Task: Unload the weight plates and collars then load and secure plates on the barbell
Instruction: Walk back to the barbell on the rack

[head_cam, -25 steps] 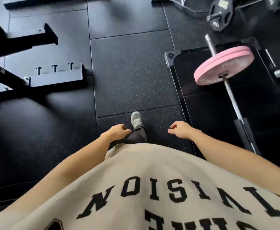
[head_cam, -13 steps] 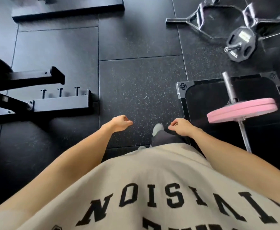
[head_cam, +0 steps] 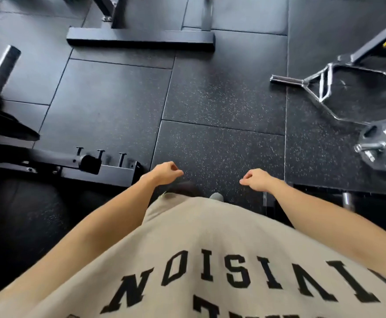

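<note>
Gone from view is the pink plate; both loosely curled, empty hands, left hand (head_cam: 164,172) and right hand (head_cam: 257,180), hover over speckled rubber floor (head_cam: 221,106).

hex bar (head_cam: 338,92) cropped right, shoe (head_cam: 216,196) mostly hidden

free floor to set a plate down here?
Open rubber floor ahead of both hands, bordered by the rack base bar beyond, peg rack left, hex bar right. Crowded: right side around the black plate, and far left.
</note>
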